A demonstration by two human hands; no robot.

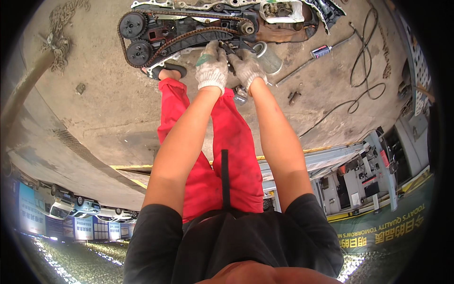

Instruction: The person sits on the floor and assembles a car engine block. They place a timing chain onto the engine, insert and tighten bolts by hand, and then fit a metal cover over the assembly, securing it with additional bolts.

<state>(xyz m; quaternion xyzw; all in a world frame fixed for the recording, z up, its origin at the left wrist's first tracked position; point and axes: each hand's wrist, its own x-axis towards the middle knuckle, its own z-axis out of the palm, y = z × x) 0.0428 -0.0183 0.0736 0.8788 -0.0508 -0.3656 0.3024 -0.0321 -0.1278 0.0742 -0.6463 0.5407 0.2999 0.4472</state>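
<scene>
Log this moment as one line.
left gloved hand: at near edge of engine; right gloved hand: same edge, beside cylindrical filter; grips: unclear; around: timing chain, spray can

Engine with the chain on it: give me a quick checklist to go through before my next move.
1. Hand protection: ok, the left hand and right hand are both gloved.
2. Chain on its sprockets: ok, it loops round the two large sprockets and the small sprocket.
3. Secure grip: cannot tell, what the fingers touch is partly hidden.
4. Free space beside the right hand: not ok, the mesh cylinder lies close by.
5. Closed footwear: not ok, the sandal leaves skin bare near the engine.
6. Container out of the way: ok, it lies farther right.
</scene>
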